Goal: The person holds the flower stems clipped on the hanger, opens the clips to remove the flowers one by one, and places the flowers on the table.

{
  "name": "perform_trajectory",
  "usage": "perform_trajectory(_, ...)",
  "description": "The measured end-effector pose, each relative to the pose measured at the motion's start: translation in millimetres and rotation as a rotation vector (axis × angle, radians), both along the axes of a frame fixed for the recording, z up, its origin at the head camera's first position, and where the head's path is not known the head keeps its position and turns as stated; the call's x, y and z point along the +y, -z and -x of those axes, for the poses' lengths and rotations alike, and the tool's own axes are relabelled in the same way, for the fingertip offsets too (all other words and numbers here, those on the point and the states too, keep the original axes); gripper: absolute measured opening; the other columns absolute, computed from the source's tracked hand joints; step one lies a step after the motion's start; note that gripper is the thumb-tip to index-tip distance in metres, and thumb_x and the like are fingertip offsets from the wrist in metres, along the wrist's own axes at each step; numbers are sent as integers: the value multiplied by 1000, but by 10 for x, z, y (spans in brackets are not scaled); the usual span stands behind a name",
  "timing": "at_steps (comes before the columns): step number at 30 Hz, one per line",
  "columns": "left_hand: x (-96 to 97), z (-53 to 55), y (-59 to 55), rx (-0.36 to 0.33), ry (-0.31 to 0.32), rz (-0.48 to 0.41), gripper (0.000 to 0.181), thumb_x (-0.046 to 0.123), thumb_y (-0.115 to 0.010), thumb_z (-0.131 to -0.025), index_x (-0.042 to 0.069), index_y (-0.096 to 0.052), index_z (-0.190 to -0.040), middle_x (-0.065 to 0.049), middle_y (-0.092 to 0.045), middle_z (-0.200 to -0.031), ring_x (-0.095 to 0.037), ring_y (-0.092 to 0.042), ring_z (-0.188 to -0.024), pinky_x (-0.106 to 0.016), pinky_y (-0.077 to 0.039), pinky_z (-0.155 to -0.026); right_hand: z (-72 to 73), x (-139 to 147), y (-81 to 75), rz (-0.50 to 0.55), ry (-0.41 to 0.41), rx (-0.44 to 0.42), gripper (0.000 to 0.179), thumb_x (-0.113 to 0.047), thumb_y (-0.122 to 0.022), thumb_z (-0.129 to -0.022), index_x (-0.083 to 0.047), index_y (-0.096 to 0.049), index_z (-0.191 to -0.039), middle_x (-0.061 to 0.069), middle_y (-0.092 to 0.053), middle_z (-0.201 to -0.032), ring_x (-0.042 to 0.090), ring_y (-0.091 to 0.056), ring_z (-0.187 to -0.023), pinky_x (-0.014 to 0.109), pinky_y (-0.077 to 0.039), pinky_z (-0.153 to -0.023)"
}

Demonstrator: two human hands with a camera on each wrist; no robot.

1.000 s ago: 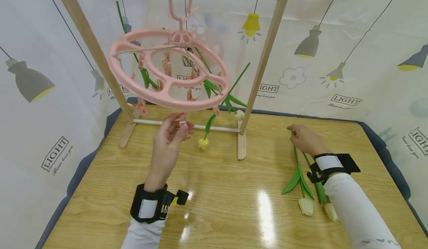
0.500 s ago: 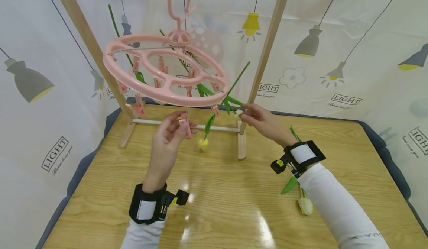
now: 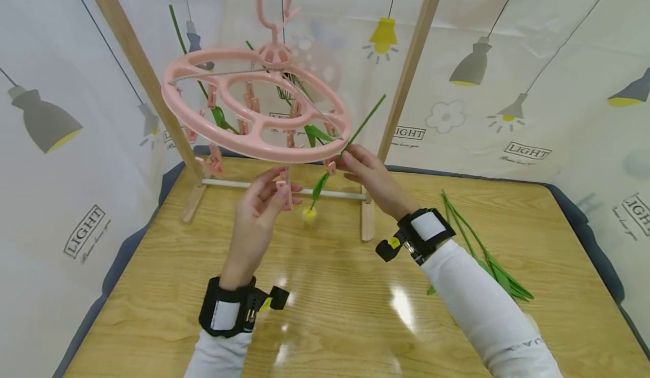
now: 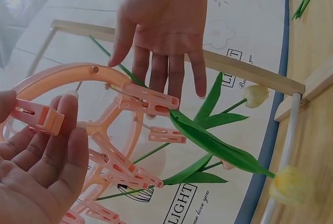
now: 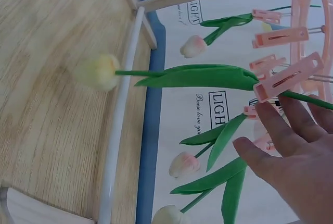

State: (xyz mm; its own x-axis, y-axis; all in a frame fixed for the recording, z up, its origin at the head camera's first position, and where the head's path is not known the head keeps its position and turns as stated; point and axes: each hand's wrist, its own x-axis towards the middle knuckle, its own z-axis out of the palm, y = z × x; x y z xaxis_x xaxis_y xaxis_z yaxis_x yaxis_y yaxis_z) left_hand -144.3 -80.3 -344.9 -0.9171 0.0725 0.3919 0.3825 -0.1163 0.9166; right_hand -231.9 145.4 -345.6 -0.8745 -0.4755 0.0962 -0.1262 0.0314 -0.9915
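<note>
A round pink clip hanger (image 3: 244, 144) hangs from the white bar of a rack. At its front, my left hand (image 3: 254, 209) pinches a pink clothespin (image 4: 39, 117) between thumb and fingers; nothing is clamped in that peg. My right hand (image 3: 376, 180) is at the hanger's right rim, fingers extended. Its fingertips are right at another clothespin (image 5: 289, 78), which clamps a pale yellow tulip (image 5: 104, 73) hanging bloom down. More tulips hang upside down from pegs behind, among them a pinkish-white tulip (image 5: 184, 165) and a white tulip (image 4: 256, 96).
Several green tulip stems (image 3: 472, 234) lie on the wooden table (image 3: 345, 310) at the right, their blooms hidden by the right sleeve. The rack's wooden post (image 3: 411, 73) stands just behind the right hand. A printed cloth (image 3: 508, 56) backs the table.
My right hand has left the tulips on the table and moved left to the hanger's right rim. The hanger has swung slightly. My left hand keeps pinching its clothespin.
</note>
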Motion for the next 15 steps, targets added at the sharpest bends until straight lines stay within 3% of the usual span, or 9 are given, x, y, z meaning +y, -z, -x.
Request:
perform_trajectory(6, 4, 9, 14, -24, 7, 8, 41, 8, -47, -101, -2, -42, -141, -5, -65, -104, -18, -65, -91, -21, -57, -83, -18, -24, 43, 25, -6, 73, 44, -18, -44, -103, -5, -39, -145, 19, -53, -133, 27, -51, -125, 56, -38, -111)
perform_trajectory(8, 9, 12, 13, -28, 6, 11, 41, 8, -47, -101, -2, -42, -141, -10, -65, -107, -20, -65, -93, -21, -57, -84, -25, -45, 31, 20, -2, 94, 41, -16, -46, -102, -4, -43, -142, 12, -58, -123, 23, -56, -116, 52, -45, -106)
perform_trajectory(12, 18, 19, 19, -41, 1, 22, 40, 9, -46, -102, -4, -42, -139, -24, -62, -111, -18, -65, -92, -19, -56, -83, -49, -105, -12, -4, 48, 126, 39, -11, -49, -101, -1, -45, -139, 8, -61, -114, 17, -62, -103, 36, -57, -92)
perform_trajectory(15, 22, 22, 26, -56, 1, 24, 40, 10, -46, -102, -5, -41, -139, -24, -61, -112, -15, -64, -90, -16, -55, -82, -63, -136, -38, 4, 87, 130, 38, -7, -49, -101, 4, -45, -137, 10, -61, -113, 13, -63, -99, 24, -59, -83)
